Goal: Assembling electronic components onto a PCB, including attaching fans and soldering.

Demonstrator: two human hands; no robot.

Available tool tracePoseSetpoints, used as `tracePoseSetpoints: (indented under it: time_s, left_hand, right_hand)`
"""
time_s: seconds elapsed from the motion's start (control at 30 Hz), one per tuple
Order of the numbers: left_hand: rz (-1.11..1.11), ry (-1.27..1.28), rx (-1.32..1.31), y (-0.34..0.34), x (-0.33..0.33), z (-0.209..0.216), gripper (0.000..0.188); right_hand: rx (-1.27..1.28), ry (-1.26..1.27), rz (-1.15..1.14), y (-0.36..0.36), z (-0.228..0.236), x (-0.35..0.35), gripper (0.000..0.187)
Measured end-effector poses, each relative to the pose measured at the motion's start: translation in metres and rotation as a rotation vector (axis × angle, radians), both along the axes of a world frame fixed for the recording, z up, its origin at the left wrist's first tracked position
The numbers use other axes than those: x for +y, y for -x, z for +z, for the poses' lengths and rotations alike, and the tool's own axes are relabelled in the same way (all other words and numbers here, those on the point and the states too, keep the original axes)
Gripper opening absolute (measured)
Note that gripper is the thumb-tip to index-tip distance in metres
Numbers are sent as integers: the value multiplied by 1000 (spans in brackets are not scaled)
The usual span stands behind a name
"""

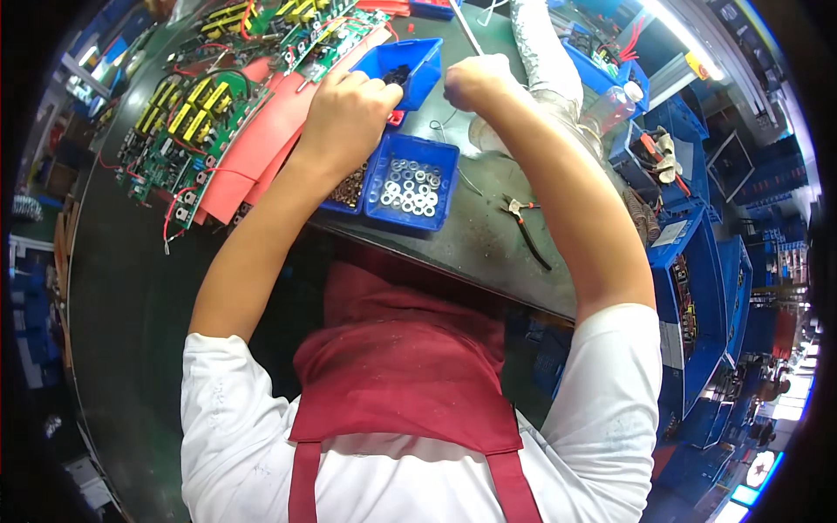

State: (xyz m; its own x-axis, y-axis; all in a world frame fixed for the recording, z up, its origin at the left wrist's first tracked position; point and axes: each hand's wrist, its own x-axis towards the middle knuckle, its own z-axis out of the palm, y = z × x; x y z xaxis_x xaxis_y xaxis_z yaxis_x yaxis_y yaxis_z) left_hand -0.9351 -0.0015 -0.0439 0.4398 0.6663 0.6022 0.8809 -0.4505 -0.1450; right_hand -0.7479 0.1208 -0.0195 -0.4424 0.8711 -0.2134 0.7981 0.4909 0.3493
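Observation:
My left hand (pixel 352 112) is closed, its fingers curled in beside the green circuit board (pixel 336 44) and a blue bin (pixel 425 65) of small black parts (pixel 398 75). What its fingertips hold is hidden. To the right, my right hand (pixel 481 82) is closed in a fist above the table. A slim grey rod (pixel 466 28) runs from the top of the view down to this fist; whether the fist grips it is hard to see. Below the hands sits a blue tray (pixel 443 193) of metal washers and nuts (pixel 410 187), next to a bin of small brass-coloured parts (pixel 348 193).
Circuit boards with yellow transformers (pixel 196 109) rest on pink foam sheets (pixel 253 144) at left. Orange-and-black cutters (pixel 523 228) lie near the table's front edge (pixel 488 283). A silvery wrapped tube (pixel 545 48), a clear bottle (pixel 613 105) and blue bins (pixel 693 296) stand at right.

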Motion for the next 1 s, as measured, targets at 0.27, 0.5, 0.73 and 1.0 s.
tracePoseSetpoints:
  time_s: [0.27, 0.5, 0.73, 1.0]
  left_hand:
    - [14, -19, 17, 1, 10, 0, 1]
    - [-40, -71, 77, -33, 36, -9, 8]
    - [-97, -14, 108, -70, 45, -37, 8]
    - [-196, 99, -223, -47, 39, -25, 33]
  right_hand:
    - [109, -153, -75, -9, 20, 15, 28]
    - [-20, -161, -35, -88, 51, 47, 28]
    - [356, -261, 75, -74, 41, 23, 43]
    - [205, -61, -129, -36, -6, 23, 28]
